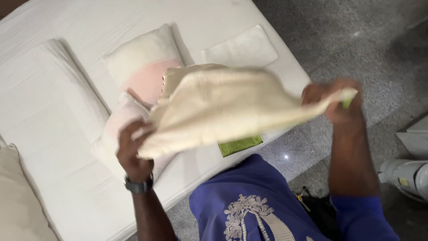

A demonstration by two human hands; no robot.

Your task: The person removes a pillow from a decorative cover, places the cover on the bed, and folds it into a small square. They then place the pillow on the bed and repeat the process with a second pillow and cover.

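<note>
One broad white mattress [67, 134] filled most of what I saw, lying across the grey speckled stone floor [356, 44]. On it lay a long white cushion [49, 93] at my left, a white pillow with a pale pink patch [140, 62] further up, a second pink-tinted pillow [118, 129] just below it, and a folded white cloth [240, 47] near the far edge. I held a cream-coloured woven towel [223, 107] stretched in the air above the mattress edge, between both hands, hiding part of the two pillows. My left hand [131, 149], a dark watch on its wrist, was closed around the towel's lower left corner. My right hand [334, 100] pinched the opposite corner tight, out over the floor. A small green square of cloth [240, 145] peeked out under the towel, lying on the mattress edge near my blue shirt. A white rounded appliance [408, 176] stood on the floor at my right.
</note>
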